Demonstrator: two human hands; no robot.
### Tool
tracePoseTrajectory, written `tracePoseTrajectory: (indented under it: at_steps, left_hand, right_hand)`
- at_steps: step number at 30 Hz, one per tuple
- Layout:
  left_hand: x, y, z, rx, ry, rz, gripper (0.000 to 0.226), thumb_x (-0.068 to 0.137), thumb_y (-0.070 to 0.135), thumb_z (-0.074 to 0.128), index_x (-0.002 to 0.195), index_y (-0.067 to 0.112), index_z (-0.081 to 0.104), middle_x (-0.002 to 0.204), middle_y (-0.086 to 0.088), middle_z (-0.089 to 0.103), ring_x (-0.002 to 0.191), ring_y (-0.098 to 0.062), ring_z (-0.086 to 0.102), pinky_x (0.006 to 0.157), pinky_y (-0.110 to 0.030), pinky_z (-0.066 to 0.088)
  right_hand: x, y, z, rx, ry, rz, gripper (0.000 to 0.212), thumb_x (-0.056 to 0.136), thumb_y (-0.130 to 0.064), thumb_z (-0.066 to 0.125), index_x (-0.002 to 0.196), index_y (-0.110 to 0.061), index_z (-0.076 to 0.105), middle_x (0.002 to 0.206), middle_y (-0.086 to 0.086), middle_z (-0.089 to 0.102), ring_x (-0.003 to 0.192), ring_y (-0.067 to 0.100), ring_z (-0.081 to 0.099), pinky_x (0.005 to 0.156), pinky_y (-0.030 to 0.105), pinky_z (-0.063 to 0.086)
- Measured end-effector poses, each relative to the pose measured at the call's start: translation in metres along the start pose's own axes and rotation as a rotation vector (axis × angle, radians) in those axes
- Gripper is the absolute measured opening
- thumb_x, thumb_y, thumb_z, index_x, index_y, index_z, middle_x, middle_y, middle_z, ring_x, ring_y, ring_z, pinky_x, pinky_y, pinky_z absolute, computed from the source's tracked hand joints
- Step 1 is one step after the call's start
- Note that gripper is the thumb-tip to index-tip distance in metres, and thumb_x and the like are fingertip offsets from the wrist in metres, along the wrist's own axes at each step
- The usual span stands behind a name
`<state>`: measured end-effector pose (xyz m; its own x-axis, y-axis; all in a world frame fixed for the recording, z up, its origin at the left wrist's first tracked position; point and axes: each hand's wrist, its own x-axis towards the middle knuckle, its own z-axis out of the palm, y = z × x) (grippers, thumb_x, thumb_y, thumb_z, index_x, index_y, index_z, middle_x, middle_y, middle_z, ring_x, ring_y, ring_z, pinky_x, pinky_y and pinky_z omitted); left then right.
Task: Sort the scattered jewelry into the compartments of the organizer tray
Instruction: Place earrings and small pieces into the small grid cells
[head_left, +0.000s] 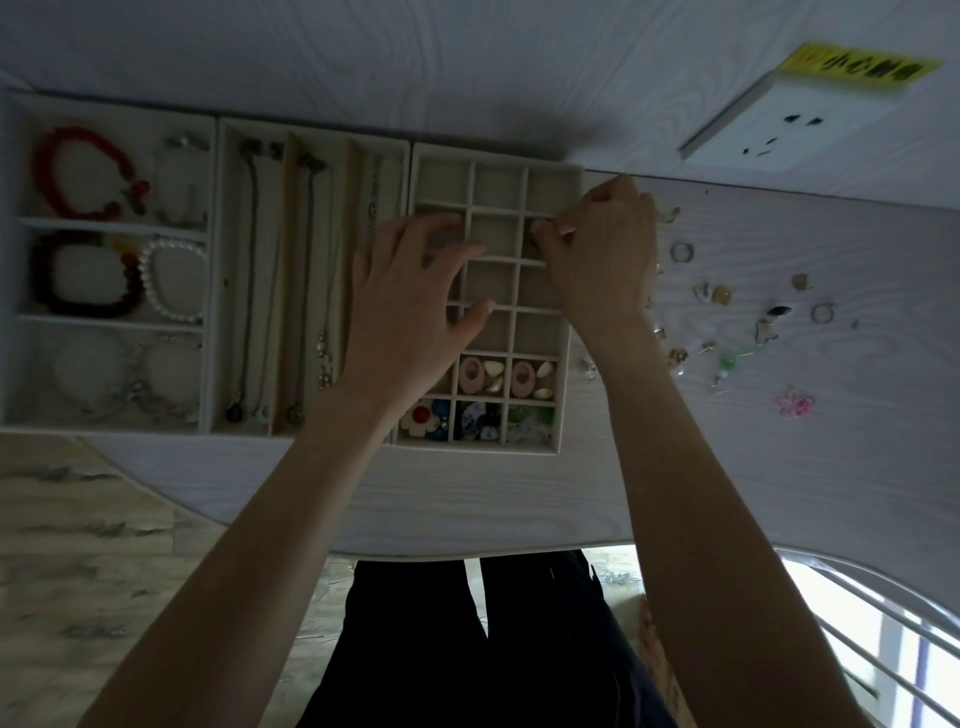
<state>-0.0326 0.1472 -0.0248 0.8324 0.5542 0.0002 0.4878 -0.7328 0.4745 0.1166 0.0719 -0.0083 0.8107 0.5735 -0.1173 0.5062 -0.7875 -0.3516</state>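
A beige grid tray with many small compartments lies in the middle of the table. Its two nearest rows hold earrings and small pieces; the rows beyond look bare. My left hand hovers over the tray's left columns, fingers spread and relaxed, holding nothing. My right hand is over the right column, its fingers pinching a small item above a compartment; the item is too small and dark to identify. Scattered rings, a silver ring among them, and earrings lie on the table right of the tray.
Two more trays stand to the left: a necklace tray with long slots and a bracelet tray with red, dark and pearl bracelets. A white wall socket sits at the far right. A pink flower piece lies near the table's right side.
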Motion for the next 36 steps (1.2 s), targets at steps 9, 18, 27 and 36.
tracePoseTrajectory:
  at_steps: [9,18,27,36]
  left_hand:
    - [0.0,0.001,-0.001,-0.003,0.001,-0.007,0.047,0.081,0.045,0.056,0.119,0.019,0.062,0.13,-0.008,0.053,0.125,-0.031,0.042,0.097,-0.045,0.035]
    - [0.0,0.003,-0.002,-0.013,-0.006,-0.022,0.048,0.081,0.044,0.057,0.122,0.019,0.061,0.131,-0.007,0.053,0.126,-0.031,0.04,0.099,-0.045,0.034]
    - [-0.001,0.003,0.0,-0.004,0.006,-0.018,0.047,0.082,0.042,0.058,0.122,0.019,0.061,0.131,-0.008,0.053,0.125,-0.031,0.041,0.098,-0.046,0.034]
    - [-0.005,0.037,0.009,0.014,0.08,0.162,0.041,0.084,0.035,0.058,0.122,0.019,0.059,0.126,-0.001,0.058,0.119,-0.022,0.047,0.102,-0.035,0.024]
  right_hand:
    - [-0.011,0.015,-0.003,-0.005,0.117,-0.161,0.035,0.089,-0.025,0.047,0.074,-0.012,0.076,0.115,0.005,0.059,0.105,0.028,0.045,0.085,0.028,0.028]
    - [-0.009,0.017,0.001,0.122,0.02,-0.054,0.048,0.088,-0.033,0.031,0.085,-0.021,0.077,0.129,-0.001,0.049,0.113,0.02,0.035,0.087,0.025,0.023]
    - [-0.009,0.016,0.005,0.213,-0.031,0.015,0.047,0.084,-0.036,0.031,0.09,-0.024,0.077,0.134,-0.006,0.047,0.111,0.013,0.031,0.08,0.02,0.017]
    - [-0.048,0.034,-0.017,0.301,0.118,-0.04,0.032,0.094,-0.03,0.043,0.097,-0.019,0.073,0.127,0.003,0.05,0.11,0.018,0.044,0.092,0.033,0.036]
